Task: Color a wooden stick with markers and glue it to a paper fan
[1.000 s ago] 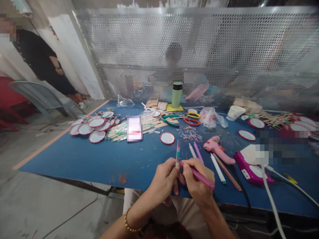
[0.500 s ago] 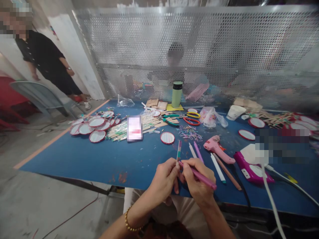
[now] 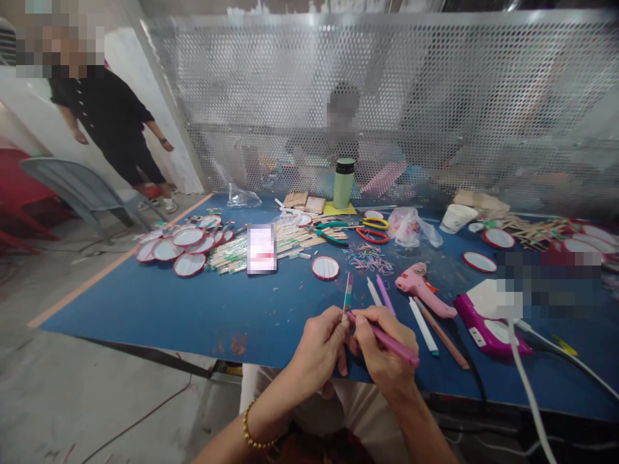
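Pinched in my left hand (image 3: 322, 341) is a thin flat wooden stick (image 3: 347, 293), held upright, with purple and green bands on its upper part. My right hand (image 3: 389, 345) grips a pink marker pen (image 3: 394, 345) like a writing tool, its tip at the stick just above my left fingertips. Beyond my hands lie a white pen (image 3: 374, 292) and a purple pen (image 3: 385, 295). To the right of my right hand are a white marker with a green end (image 3: 423, 327) and a brown pen (image 3: 443, 335). A round red-rimmed white disc (image 3: 325, 268) lies ahead of my left hand.
A pink glue gun (image 3: 425, 291), a purple packet (image 3: 488, 332) and a white cable (image 3: 527, 386) lie right. Pliers (image 3: 333, 233), a green bottle (image 3: 343, 183), a phone (image 3: 262, 250), sticks (image 3: 232, 254) and piled discs (image 3: 187, 238) stretch behind. A person (image 3: 104, 122) stands at left.
The person at the left has shifted to the right and swung an arm. My hands, the stick and the pink marker stay almost in place.
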Demonstrator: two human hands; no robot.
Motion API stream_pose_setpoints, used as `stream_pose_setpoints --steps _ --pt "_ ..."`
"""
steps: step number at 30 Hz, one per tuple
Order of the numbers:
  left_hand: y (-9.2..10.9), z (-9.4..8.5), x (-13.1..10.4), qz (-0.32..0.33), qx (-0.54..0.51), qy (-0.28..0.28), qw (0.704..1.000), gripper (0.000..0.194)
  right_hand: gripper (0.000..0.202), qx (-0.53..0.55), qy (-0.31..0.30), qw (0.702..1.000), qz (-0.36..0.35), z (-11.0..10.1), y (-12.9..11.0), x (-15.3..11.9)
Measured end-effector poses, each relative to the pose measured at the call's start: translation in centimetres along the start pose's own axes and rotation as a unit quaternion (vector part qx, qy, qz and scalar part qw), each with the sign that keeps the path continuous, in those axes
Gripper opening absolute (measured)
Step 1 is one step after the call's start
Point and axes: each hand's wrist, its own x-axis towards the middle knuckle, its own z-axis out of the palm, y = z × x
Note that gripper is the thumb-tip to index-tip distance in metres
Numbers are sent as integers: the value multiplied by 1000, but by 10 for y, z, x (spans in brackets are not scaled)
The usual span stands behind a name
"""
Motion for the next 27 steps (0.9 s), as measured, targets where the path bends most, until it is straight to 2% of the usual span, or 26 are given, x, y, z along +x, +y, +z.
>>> stream_pose_setpoints --steps 6,27 --pt "0 0 0 4 5 -3 1000 36 21 10 -20 1000 17 0 1 -2" --pt "1 0 0 -7 -1 3 1000 40 21 -3 -3 1000 -11 0 1 -1"
